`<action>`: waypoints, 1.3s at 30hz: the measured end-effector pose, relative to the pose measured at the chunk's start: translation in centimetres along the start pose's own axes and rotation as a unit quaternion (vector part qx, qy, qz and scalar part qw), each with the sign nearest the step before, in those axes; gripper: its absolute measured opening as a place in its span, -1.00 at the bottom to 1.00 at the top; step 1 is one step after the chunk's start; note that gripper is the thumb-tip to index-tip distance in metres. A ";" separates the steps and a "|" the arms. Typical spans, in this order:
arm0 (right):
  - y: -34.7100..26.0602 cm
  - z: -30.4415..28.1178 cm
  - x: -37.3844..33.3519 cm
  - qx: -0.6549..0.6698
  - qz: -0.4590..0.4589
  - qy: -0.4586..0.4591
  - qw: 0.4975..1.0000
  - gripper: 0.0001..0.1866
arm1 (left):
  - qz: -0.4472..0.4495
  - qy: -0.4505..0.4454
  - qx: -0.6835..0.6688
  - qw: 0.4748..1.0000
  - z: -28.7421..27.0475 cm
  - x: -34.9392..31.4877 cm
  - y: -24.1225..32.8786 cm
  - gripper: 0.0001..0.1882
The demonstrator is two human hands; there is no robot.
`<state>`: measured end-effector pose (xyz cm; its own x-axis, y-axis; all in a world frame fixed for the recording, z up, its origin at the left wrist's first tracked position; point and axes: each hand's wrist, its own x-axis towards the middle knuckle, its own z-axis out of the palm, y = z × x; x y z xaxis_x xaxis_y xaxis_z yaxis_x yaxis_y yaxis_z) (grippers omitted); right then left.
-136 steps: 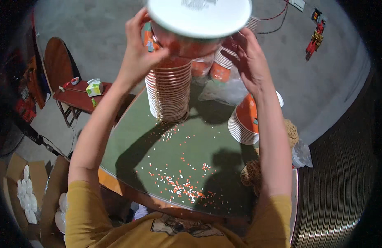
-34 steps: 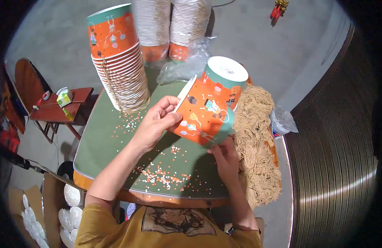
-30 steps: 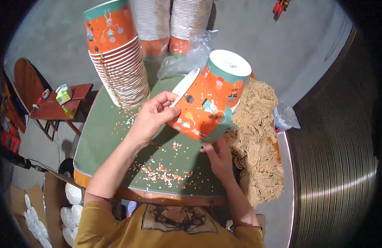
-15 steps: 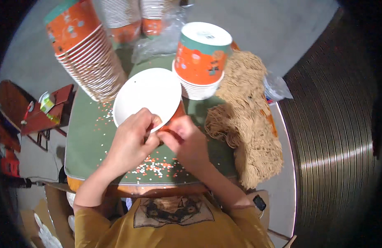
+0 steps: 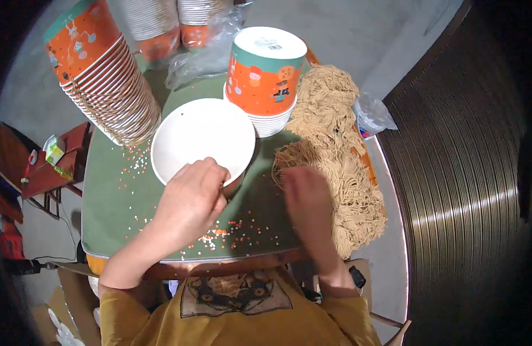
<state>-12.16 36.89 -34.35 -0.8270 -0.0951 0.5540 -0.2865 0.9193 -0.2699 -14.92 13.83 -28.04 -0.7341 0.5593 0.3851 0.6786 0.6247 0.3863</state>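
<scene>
Bucket (image 5: 191, 138) is pinched by its near rim in the closed fingers of the left hand (image 5: 191, 199), its mouth turned up beyond them, seemingly so it is steadied single-handed. The right hand (image 5: 308, 193), blurred, is held over the cord (image 5: 355, 179), right of the bucket; its opening and any grip cannot be told. Cord and upturned stack (image 5: 263, 92) are apparently placed for easy reach.

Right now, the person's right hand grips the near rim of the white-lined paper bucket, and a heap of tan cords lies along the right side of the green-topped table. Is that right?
Not quite: the head view shows the left hand, not the right hand, gripping the near rim of the white-lined paper bucket. The heap of tan cords does lie along the right side of the green-topped table.
</scene>
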 end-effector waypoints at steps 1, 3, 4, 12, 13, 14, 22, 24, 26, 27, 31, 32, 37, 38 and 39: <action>0.5 -1.1 0.2 -0.057 0.040 0.025 0.997 -0.80 | 0.020 -0.009 0.031 0.999 0.1 0.1 0.1 -0.73; 1.8 -2.6 0.2 -0.142 0.090 0.051 0.984 -0.75 | 0.034 -0.010 0.036 0.999 0.4 0.2 0.1 -0.71; 2.7 -2.7 0.1 -0.166 0.098 0.051 0.980 -0.73 | 0.036 -0.003 0.041 0.998 0.6 0.3 0.2 -0.70; 4.5 -2.4 0.9 0.025 0.172 0.076 0.982 -0.96 | 0.034 -0.001 0.063 0.997 0.8 0.4 0.0 -0.71; 4.5 -2.4 1.1 0.015 0.164 0.081 0.983 -0.96 | 0.037 0.001 0.058 0.998 0.8 0.4 0.0 -0.71; 4.4 -2.6 1.3 0.005 0.154 0.085 0.984 -0.96 | 0.040 0.004 0.052 0.998 0.7 0.4 0.0 -0.71; -1.8 -4.5 2.7 0.371 0.122 0.048 0.919 -0.88 | 0.082 0.053 -0.184 0.978 0.3 0.8 1.5 -0.42; -4.3 -6.1 3.2 0.382 -0.025 -0.034 0.923 -0.84 | 0.092 0.037 -0.252 0.963 0.2 0.6 2.6 -0.45; -5.7 -6.9 3.2 0.391 -0.027 -0.034 0.920 -0.84 | -0.014 -0.081 -0.326 0.942 -0.1 -0.4 3.0 -0.68; -6.0 -6.9 3.0 0.394 -0.026 -0.030 0.918 -0.84 | -0.041 -0.145 -0.321 0.935 -0.4 -0.8 2.8 -0.77; -4.5 -6.1 1.9 0.341 0.036 -0.019 0.939 -0.83 | -0.024 -0.082 -0.288 0.954 0.3 -3.8 0.6 -0.85; -3.7 -6.3 1.6 0.342 0.071 -0.071 0.934 -0.84 | -0.059 -0.075 -0.295 0.951 0.0 -3.9 0.5 -0.84; -2.9 -3.4 1.1 0.235 -0.026 -0.100 0.967 -0.77 | -0.150 -0.110 -0.227 0.956 -0.6 -4.8 -0.7 -0.75; -3.4 -3.3 1.4 0.248 -0.051 -0.093 0.963 -0.72 | -0.111 -0.128 -0.148 0.974 -0.7 -4.7 -0.5 -0.73; -4.0 -3.1 1.5 0.260 -0.077 -0.086 0.959 -0.67 | -0.070 -0.146 -0.067 0.985 -0.8 -4.6 -0.3 -0.70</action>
<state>-10.79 34.21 -29.99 -0.8101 -0.3181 0.4925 -0.5774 0.5785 -0.5762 -11.74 10.64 -29.31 -0.7835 0.6174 0.0703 0.5529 0.6409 0.5324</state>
